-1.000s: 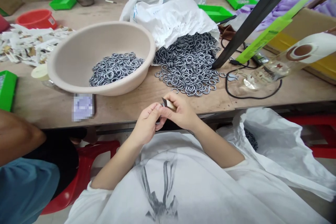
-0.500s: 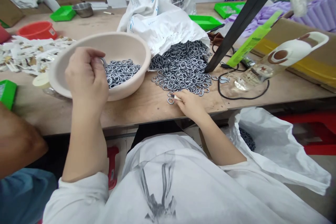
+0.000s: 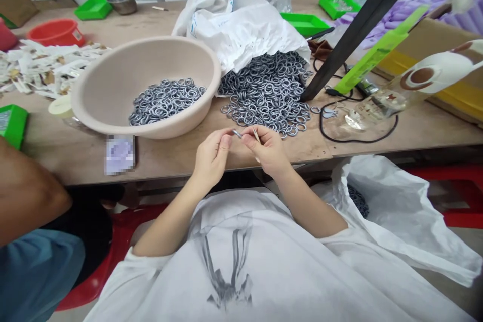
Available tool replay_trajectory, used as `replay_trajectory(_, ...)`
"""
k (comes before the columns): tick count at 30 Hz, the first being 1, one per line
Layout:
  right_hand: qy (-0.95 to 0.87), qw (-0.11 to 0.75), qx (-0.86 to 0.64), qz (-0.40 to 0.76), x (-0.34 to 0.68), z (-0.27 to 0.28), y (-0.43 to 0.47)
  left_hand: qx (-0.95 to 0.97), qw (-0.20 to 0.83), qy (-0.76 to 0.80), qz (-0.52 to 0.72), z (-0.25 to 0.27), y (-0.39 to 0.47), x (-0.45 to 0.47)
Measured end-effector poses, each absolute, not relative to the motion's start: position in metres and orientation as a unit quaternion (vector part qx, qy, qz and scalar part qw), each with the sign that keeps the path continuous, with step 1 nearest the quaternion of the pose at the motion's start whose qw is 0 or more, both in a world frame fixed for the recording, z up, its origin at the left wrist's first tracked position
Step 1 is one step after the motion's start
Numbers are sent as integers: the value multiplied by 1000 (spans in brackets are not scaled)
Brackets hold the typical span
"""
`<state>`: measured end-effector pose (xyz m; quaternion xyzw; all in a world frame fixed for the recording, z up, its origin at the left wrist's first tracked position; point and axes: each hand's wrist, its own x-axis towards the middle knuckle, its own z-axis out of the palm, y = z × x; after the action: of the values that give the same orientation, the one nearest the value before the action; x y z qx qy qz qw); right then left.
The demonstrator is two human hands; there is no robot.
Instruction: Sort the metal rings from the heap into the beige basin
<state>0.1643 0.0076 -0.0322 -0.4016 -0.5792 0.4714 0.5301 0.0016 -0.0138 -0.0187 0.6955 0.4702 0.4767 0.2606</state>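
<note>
My left hand (image 3: 212, 158) is closed, pinching a small grey metal ring (image 3: 237, 133) seen nearly edge-on. Against the ring's other side press the fingertips of my right hand (image 3: 268, 150). That hand is also closed around a thin pale stick-like tool (image 3: 257, 137), whose tip I cannot make out. Just beyond my hands, a heap of grey rings (image 3: 266, 93) spills from a white sack (image 3: 241, 30) onto the wooden table (image 3: 169, 158). Left of the heap is a wide beige bowl (image 3: 109, 80) with many loose rings (image 3: 166, 100) at its bottom.
A dark slanted post (image 3: 339, 40) rises beside the heap, near a clear bottle (image 3: 388, 100) and a black cable (image 3: 358, 141). An open white bag (image 3: 400, 216) hangs below the table edge. Another person's arm (image 3: 30, 191) is at the left.
My left hand has come from over the bowl to the right and down, meeting my right hand. My right hand has drawn slightly away from the rings at the heap's front edge.
</note>
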Motion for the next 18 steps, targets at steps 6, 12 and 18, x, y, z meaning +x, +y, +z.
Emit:
replay_trajectory(6,-564,583,-366,456,150,-40,-6,514,489,422,565,-25,-7,12)
replay_trajectory(12,-694,513,-309,401,163,-30,-5,459,646,366,488,-17,-14,7)
replay_trajectory(18,-682,570,-323,325,159,-30,-9,411,724,344,434,-12,-25,16)
